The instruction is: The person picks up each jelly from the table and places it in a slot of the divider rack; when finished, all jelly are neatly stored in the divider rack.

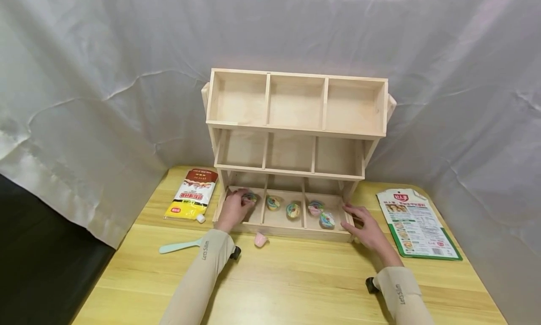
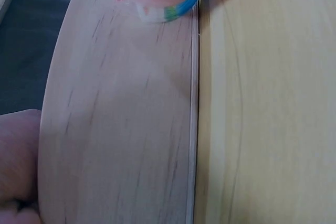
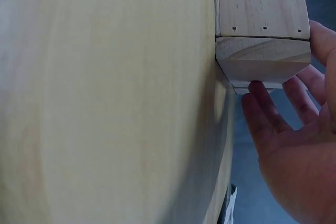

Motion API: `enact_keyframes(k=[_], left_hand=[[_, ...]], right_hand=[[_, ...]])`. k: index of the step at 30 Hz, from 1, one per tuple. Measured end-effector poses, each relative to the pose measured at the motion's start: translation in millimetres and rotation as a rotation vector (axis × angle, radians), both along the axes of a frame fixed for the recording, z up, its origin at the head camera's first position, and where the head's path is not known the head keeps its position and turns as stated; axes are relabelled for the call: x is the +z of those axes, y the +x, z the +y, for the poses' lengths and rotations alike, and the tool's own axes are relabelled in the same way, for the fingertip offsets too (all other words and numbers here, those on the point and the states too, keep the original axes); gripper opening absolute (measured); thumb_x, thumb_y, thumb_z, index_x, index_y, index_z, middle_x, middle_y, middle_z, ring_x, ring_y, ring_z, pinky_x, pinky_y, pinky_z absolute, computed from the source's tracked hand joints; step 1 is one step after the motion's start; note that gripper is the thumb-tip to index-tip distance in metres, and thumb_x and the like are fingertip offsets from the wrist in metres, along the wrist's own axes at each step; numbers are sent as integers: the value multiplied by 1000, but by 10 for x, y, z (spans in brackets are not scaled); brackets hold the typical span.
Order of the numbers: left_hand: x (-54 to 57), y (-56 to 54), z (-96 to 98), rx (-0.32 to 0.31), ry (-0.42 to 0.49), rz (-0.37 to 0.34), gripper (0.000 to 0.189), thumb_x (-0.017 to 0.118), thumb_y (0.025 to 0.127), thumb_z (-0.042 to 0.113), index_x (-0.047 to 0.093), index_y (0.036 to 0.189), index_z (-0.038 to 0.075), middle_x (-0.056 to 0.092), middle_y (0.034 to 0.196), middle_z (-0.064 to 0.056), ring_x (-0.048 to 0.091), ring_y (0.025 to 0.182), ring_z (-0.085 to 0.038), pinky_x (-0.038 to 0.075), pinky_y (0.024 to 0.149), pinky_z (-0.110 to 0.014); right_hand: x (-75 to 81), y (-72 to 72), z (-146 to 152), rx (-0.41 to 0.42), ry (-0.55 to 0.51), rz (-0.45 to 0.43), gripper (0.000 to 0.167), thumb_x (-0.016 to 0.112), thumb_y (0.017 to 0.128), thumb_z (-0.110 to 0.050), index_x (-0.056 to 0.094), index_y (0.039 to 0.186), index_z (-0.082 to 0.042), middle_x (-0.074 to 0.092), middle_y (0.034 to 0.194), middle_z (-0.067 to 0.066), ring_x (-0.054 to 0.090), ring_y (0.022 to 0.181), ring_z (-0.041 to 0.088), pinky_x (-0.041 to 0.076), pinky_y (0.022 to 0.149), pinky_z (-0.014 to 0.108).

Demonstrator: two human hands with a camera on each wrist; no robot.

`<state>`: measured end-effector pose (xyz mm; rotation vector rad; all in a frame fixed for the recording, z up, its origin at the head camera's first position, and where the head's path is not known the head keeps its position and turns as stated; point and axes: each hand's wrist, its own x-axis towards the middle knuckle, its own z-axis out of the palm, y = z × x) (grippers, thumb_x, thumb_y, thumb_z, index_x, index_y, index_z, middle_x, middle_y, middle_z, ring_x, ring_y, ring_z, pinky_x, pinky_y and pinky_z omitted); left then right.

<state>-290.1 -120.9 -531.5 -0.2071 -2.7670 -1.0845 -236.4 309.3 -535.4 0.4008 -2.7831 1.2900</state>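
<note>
A three-tier wooden rack (image 1: 296, 127) stands upright, each tier split into three compartments. My left hand (image 1: 234, 210) reaches into the bottom-left compartment and grips a small jelly cup (image 1: 249, 198) with a colourful lid. In the left wrist view, the jelly cup's blue and green edge (image 2: 178, 11) shows below the fingers. My right hand (image 1: 367, 227) holds the rack's lower right front corner, with the thumb on the inner side and fingers along the outer side panel (image 3: 262, 61). Two jelly cups (image 1: 293, 211) lie in the bottom-middle compartment and two more (image 1: 327, 220) in the bottom-right one.
A pink jelly cup (image 1: 260, 240) lies on the table before the rack. To the left are a yellow, white and brown pouch (image 1: 192, 193) with a white cap and a mint-green spatula-like tool (image 1: 179, 246). A green and white packet (image 1: 418, 224) lies at right. Grey curtains surround the table.
</note>
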Motion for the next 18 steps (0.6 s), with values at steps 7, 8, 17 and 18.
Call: enact_keyframes(k=[7,8,17,18], left_hand=[[55,74,6,17,-23,58,48,78,94,23,64,134,0,68,123,-23,68,105,-37,54,101,-54],[71,92,13,17,-32,76,48,78,94,24,64,133,0,67,125,-24,67,109,-40,52,104,-56],[285,507,37,-141,-16,213,43,77,94,19,65,133,5,67,132,-14,60,125,-36,48,110,-57],[297,583,35,-181,-3,218,44,78,93,19,66,133,7,67,133,-14,60,125,-36,47,110,-58]], right_hand=[[24,0,1,4,-9,2,55,71,99,-16,53,148,1,43,154,25,45,137,48,42,112,64],[19,-1,2,3,-10,0,55,71,99,-16,53,148,1,43,154,25,45,138,48,42,112,64],[9,9,-3,-1,5,-2,55,69,101,-17,51,149,3,42,154,26,44,137,51,41,112,65],[10,12,-5,1,5,-4,55,69,101,-18,51,149,2,42,154,26,44,137,51,41,112,65]])
